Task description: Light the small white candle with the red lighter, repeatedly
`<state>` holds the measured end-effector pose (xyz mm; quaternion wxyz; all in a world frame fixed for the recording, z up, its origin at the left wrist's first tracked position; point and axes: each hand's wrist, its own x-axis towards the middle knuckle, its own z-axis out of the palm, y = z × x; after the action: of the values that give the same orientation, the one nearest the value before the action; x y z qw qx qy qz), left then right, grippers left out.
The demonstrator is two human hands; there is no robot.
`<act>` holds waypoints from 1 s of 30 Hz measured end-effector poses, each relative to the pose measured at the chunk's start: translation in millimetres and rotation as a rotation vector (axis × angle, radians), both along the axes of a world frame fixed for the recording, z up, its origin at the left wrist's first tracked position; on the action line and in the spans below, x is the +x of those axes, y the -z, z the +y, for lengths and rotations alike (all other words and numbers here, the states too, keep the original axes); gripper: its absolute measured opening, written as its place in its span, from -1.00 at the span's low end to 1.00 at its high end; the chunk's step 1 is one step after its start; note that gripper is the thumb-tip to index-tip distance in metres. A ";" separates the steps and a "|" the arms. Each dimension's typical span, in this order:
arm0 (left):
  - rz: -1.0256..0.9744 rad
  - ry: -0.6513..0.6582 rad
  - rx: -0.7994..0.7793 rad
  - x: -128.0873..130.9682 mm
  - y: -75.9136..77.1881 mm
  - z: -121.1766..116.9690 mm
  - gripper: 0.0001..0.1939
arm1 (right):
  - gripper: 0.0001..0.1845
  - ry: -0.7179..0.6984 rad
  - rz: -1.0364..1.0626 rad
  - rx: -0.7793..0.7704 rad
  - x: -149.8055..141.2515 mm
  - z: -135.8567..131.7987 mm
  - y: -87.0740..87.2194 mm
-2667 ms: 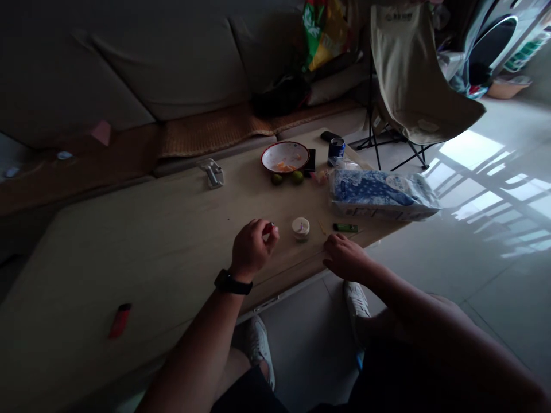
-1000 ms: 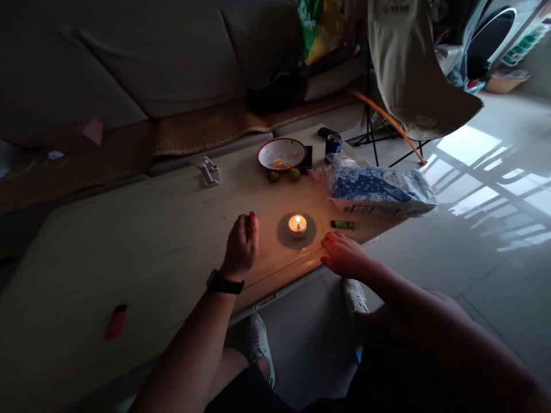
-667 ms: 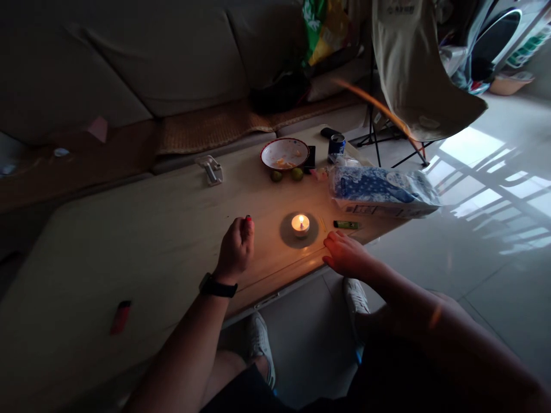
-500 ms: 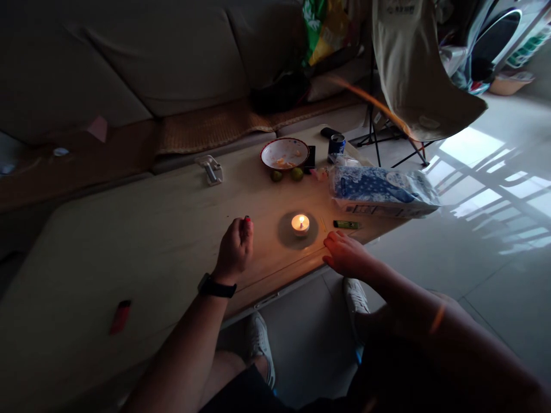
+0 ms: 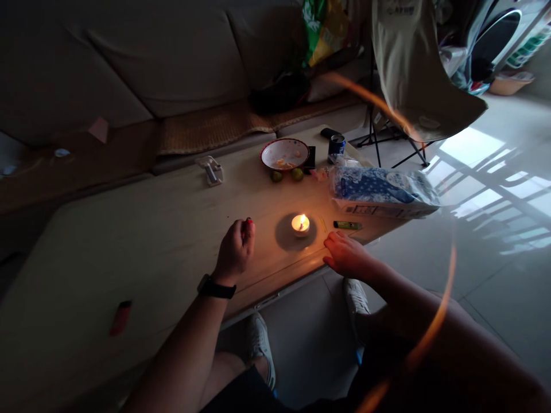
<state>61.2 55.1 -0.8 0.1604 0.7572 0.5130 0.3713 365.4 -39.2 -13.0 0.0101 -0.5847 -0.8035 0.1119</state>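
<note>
A lit tealight candle (image 5: 300,227) stands on the pale table (image 5: 172,241) between my hands, with a dark shadow around its base. To its left, my left hand (image 5: 236,248) is closed in a fist around a lighter (image 5: 249,221); only its small red and dark top shows above the thumb. My right hand (image 5: 344,252) rests at the near table edge, to the candle's right, fingers loosely apart with nothing visible in them. Close by lie thin yellowish sticks (image 5: 323,223) and a green lighter (image 5: 347,225). A red lighter (image 5: 121,317) lies farther left.
Behind the candle are a red-rimmed bowl (image 5: 284,152), two green fruits (image 5: 297,174), a blue can (image 5: 336,146) and a blue-white plastic pack (image 5: 383,190). A clear plastic holder (image 5: 211,171) sits left of the bowl. A sofa (image 5: 185,63) and a folding chair (image 5: 413,74) stand beyond.
The candle flame has grown taller and leans slightly right. Both hands have stayed almost still. A curved orange streak of glare has lengthened at the right.
</note>
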 end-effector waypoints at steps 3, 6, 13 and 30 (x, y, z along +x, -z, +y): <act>0.014 -0.004 0.008 0.0 -0.1 -0.3 -0.74 | -0.73 0.003 0.006 0.004 0.3 0.3 0.8; 0.020 -0.009 -0.008 0.2 0.1 -1.0 -0.73 | -0.72 0.005 0.019 -0.007 0.7 1.0 2.8; 0.065 -0.006 -0.018 0.8 1.9 -2.8 -0.73 | -0.72 0.005 0.021 -0.008 -0.5 0.9 0.8; 0.236 0.115 0.131 38.6 -9.3 -6.7 -0.72 | -0.78 0.018 0.025 -0.027 -0.9 2.3 0.5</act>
<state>99.8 48.4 8.5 0.0700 0.8325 0.4588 0.3025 364.5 -37.0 -13.5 0.0131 -0.5906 -0.7963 0.1299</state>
